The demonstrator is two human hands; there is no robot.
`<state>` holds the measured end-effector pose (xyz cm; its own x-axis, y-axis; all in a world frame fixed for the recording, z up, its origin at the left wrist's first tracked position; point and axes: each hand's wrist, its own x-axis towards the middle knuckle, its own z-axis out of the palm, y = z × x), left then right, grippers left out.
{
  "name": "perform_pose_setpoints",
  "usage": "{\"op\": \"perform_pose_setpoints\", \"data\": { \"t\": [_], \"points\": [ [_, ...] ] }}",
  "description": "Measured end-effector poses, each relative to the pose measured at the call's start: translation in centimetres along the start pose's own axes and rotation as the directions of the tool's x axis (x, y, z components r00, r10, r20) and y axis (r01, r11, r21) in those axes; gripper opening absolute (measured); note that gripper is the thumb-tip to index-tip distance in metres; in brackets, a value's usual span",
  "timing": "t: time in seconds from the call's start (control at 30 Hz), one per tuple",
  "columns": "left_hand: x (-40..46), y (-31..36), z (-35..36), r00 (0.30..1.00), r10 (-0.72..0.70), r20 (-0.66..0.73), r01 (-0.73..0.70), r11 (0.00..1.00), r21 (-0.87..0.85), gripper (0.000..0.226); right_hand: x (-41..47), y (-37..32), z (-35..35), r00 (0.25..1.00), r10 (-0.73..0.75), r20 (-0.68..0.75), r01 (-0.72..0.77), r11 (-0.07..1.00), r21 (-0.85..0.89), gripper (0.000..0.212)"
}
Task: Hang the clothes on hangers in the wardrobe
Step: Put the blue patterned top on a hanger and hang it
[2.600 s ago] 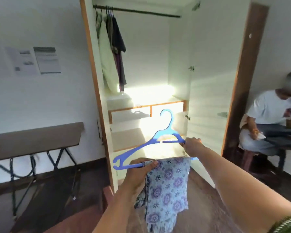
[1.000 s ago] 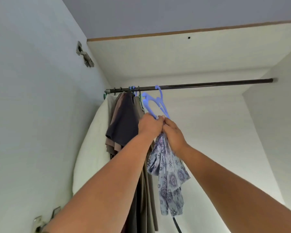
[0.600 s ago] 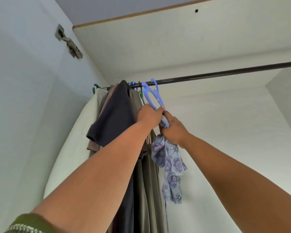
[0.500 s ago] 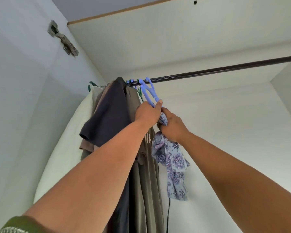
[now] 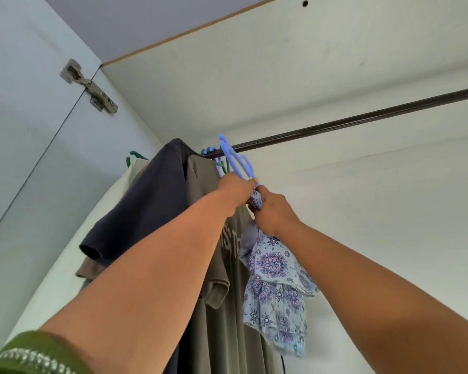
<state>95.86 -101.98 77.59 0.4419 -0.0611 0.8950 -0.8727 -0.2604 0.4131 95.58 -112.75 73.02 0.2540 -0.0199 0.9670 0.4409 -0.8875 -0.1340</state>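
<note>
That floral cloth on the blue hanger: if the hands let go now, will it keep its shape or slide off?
The floral cloth is probably very floppy: it hangs bunched in loose folds below the right hand. It looks thin and light. Bunched at the blue hanger rather than spread out, it may slip once the left hand releases its grip.

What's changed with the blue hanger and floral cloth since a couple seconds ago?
The blue hanger went from chest height up onto the wardrobe rod, beside the hung shirts. Both hands, left hand and right hand, keep their grip; the floral cloth still hangs from it.
</note>
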Motion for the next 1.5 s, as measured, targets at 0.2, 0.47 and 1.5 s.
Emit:
{"op": "perform_pose_setpoints", "data": {
  "t": [0.2,0.47,1.5],
  "points": [
    [2.9,0.0,0.6,0.999,-0.033,-0.010,0.034,0.998,0.054,0.039,2.7,0.8,1.3,1.000,0.009,-0.017,-0.009,1.000,-0.018,0.055],
    [5.5,0.4,-0.7,0.995,0.017,-0.096,-0.007,0.994,0.108,0.039,5.7,-0.1,2.7,0.996,-0.049,-0.078,0.051,0.998,0.035,0.055],
    [-14.2,-2.5,-3.1,0.984,0.104,-0.146,-0.013,0.855,0.518,0.035,-11.7,-6.9,3.3,0.976,0.211,0.049,-0.216,0.963,0.163,0.077]
  ]
}}
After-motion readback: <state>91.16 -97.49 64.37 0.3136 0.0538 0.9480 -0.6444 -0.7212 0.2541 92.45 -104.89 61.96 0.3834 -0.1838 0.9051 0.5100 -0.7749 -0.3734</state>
